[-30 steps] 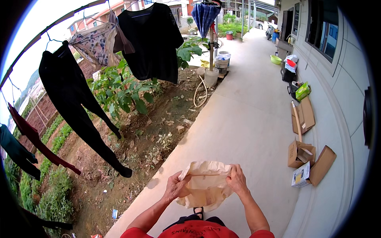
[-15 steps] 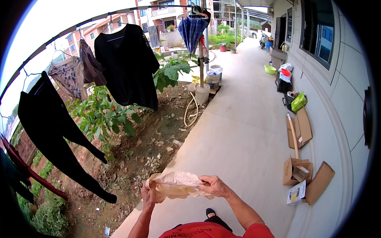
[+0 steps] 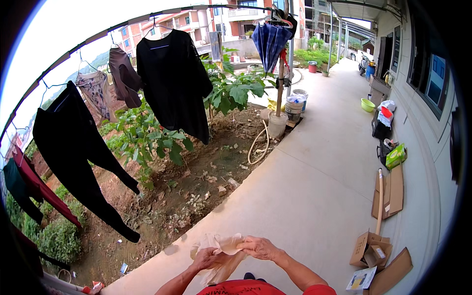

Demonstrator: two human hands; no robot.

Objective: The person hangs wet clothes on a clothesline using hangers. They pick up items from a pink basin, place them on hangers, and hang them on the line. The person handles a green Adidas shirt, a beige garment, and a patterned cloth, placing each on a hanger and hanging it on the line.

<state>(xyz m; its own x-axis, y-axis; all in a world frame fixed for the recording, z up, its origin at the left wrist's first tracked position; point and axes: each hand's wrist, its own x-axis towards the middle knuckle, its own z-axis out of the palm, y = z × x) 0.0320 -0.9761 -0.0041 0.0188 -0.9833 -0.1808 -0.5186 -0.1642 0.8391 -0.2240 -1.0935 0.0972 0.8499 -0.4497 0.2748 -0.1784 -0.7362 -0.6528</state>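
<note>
Folds, Rims and Distance Keep Details From Us

We cannot see most fingertips of the left hand [image 3: 206, 258], lost in the bunched cream cloth [image 3: 227, 266], and the right hand [image 3: 260, 248] covers part of it too. The red shirt [image 3: 241, 288], cut by the lower edge, leaves us only the tip of a dark shoe [image 3: 249, 276]. The right rim crops a black object [image 3: 456, 152]; the distant scooter [image 3: 363, 64] is too small for us to make out its details.
</note>
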